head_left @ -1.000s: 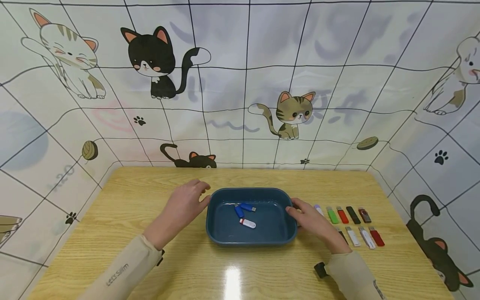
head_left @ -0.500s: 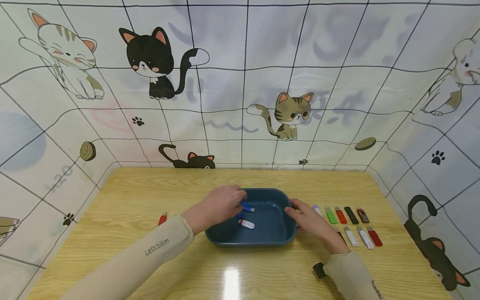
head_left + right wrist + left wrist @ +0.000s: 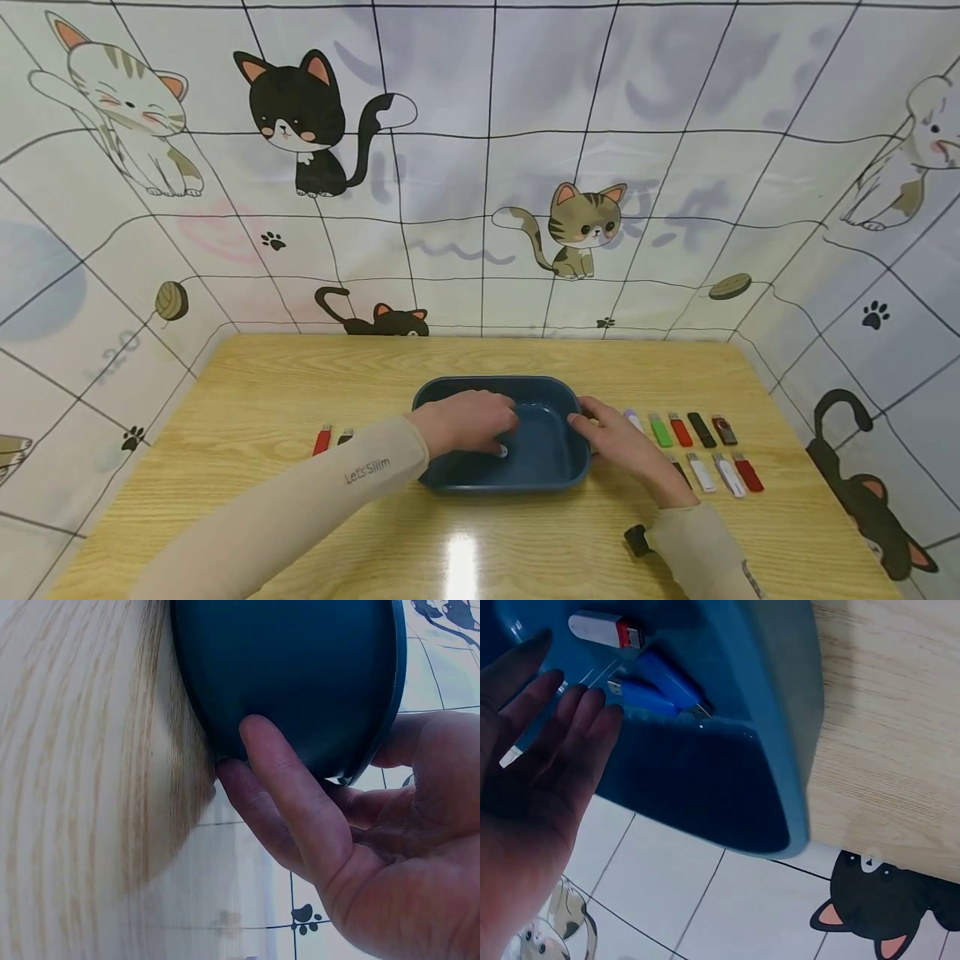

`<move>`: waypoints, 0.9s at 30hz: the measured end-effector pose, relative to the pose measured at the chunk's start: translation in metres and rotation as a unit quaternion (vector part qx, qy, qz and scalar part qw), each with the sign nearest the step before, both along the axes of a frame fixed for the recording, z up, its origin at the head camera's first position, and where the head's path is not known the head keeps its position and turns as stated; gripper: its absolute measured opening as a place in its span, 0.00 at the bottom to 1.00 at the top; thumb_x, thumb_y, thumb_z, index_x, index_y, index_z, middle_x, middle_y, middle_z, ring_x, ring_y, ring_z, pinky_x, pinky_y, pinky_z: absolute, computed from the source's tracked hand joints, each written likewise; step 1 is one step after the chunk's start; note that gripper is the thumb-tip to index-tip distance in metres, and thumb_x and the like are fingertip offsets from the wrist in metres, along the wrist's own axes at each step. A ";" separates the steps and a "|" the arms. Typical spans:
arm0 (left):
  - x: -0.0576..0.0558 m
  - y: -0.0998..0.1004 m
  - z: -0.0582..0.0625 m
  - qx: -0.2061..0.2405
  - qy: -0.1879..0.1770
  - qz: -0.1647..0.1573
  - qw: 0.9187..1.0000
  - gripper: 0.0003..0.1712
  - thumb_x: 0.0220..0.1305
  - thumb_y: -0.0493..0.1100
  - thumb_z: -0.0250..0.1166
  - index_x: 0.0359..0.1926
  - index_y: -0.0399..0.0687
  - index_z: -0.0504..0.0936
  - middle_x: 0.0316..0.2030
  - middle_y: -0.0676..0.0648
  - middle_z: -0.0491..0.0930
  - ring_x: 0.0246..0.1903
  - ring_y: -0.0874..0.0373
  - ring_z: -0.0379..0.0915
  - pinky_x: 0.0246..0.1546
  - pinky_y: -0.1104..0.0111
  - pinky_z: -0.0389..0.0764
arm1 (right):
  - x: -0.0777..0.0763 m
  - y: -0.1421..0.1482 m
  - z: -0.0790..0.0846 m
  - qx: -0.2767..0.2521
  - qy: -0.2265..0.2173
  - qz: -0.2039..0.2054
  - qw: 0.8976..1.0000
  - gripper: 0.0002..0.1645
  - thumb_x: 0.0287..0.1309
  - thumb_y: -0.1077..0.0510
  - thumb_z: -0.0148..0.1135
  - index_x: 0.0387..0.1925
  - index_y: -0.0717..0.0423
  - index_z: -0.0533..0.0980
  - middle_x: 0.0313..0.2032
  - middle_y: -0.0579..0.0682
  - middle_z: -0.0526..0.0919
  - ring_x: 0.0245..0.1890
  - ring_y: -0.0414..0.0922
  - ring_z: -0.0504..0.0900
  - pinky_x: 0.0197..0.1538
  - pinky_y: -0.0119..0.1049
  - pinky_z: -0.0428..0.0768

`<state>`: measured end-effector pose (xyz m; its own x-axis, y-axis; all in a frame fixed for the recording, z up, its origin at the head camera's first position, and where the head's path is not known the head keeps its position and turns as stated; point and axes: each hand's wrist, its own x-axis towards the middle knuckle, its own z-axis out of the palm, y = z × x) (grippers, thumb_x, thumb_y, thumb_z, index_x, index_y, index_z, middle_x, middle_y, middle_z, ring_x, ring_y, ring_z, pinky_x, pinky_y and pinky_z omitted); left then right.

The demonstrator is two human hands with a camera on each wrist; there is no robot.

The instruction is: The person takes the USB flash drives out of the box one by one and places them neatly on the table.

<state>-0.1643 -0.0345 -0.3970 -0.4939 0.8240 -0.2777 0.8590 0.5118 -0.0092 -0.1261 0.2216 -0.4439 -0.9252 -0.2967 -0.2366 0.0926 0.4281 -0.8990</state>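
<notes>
A dark blue tray (image 3: 551, 450) stands on the wooden table. My left hand (image 3: 471, 419) reaches down into it, fingers extended and nothing seen between them. Close to these fingers lie two blue USB sticks (image 3: 671, 679), partly overlapping, and a white USB stick with a red band (image 3: 600, 628). In the head view the left hand covers the blue sticks and most of the white one. My right hand (image 3: 618, 435) holds the tray's right end, thumb at the rim. Its other fingers press the outer wall (image 3: 292, 667) in the right wrist view.
Right of the tray, USB sticks lie in two rows, among them a green one (image 3: 661, 430), a black one (image 3: 702, 430) and a dark red one (image 3: 748, 472). On the left, a red USB stick (image 3: 322, 439) shows beside my left sleeve (image 3: 315, 500). A cat-patterned sheet surrounds the table.
My left hand has moved right, from beside the tray's left rim into the tray over the USB sticks. Sticks on the table's left have come into view. The right hand stays at the tray.
</notes>
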 end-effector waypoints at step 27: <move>0.005 0.011 -0.024 -0.061 0.036 0.006 0.997 0.13 0.77 0.40 0.61 0.57 0.57 0.82 0.38 0.53 0.86 0.34 0.62 0.82 0.36 0.72 0.85 | -0.002 0.000 -0.002 0.007 -0.001 -0.001 1.000 0.31 0.80 0.54 0.49 0.74 0.67 0.61 0.66 0.72 0.70 0.57 0.63 0.81 0.44 0.51 0.89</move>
